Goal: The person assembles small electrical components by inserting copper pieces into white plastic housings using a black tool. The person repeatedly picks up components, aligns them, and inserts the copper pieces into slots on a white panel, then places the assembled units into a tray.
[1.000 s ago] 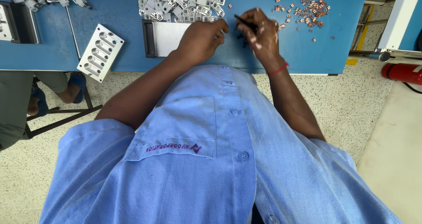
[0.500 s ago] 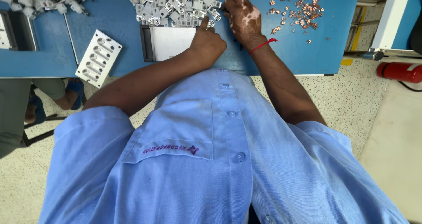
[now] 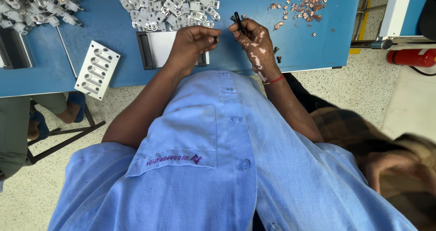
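Left hand (image 3: 190,42) fingers curled together on a small dark part (image 3: 215,40) over the white tray (image 3: 159,49). Right hand (image 3: 256,42) pinches black tweezers (image 3: 238,20) — looks mid-assembly. Beyond fingertips: metal clips (image 3: 175,6), copper bits (image 3: 299,2) — next pick needs fine aim.

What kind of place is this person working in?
Probably a small-parts assembly workshop or factory. A blue workbench holds a heap of little silver metal parts and scattered copper bits, and the right hand holds a thin black tool.
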